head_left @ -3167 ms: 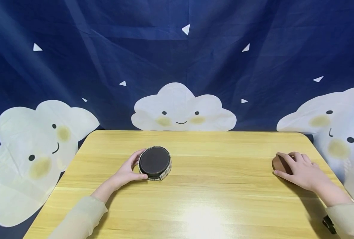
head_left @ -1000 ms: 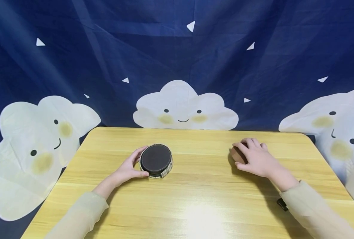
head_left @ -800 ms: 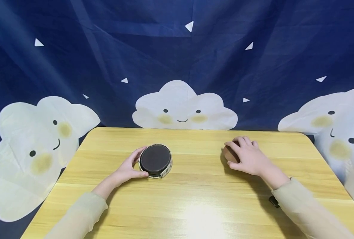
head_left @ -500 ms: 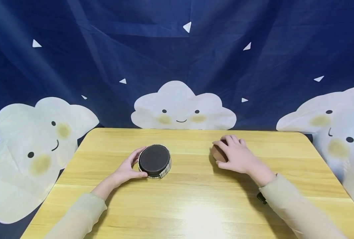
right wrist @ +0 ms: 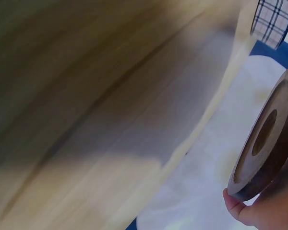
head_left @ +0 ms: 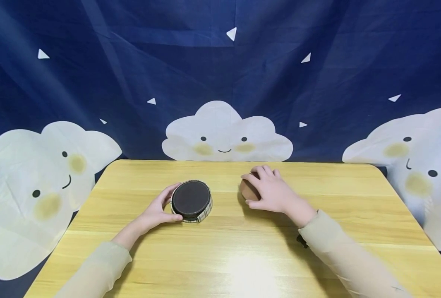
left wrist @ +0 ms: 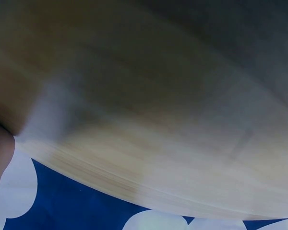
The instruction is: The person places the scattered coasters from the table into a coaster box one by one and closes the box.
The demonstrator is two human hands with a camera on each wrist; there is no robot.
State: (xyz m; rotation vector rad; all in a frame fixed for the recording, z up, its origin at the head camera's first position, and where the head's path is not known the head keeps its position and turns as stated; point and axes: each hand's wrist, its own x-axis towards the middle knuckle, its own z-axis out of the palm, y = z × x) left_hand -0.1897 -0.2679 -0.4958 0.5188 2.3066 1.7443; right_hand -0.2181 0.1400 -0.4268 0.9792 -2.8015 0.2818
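In the head view, my left hand (head_left: pixel 155 212) grips the left side of a round case (head_left: pixel 191 199) with a black stitched top and a plaid side wall. The thumb lies at its near edge, the fingers behind. Right of the case, my right hand (head_left: pixel 274 192) holds a round brown wooden disc (head_left: pixel 248 190), fingers and thumb around its rim. The right wrist view shows the disc's underside (right wrist: pixel 264 139) with a ringed recess and darker centre, held off the table. Plaid wall appears there at the top corner. The left wrist view is blurred, showing only part of a finger (left wrist: pixel 1 155).
Both hands are over a light wooden table (head_left: pixel 220 248) with rounded far corners. Behind it hangs a dark blue curtain (head_left: pixel 190 74) printed with white clouds. A small black object (head_left: pixel 302 241) shows under the right sleeve.
My right hand has carried the wooden disc leftward from the table's right side to near the case. The left hand and the case have stayed in place.
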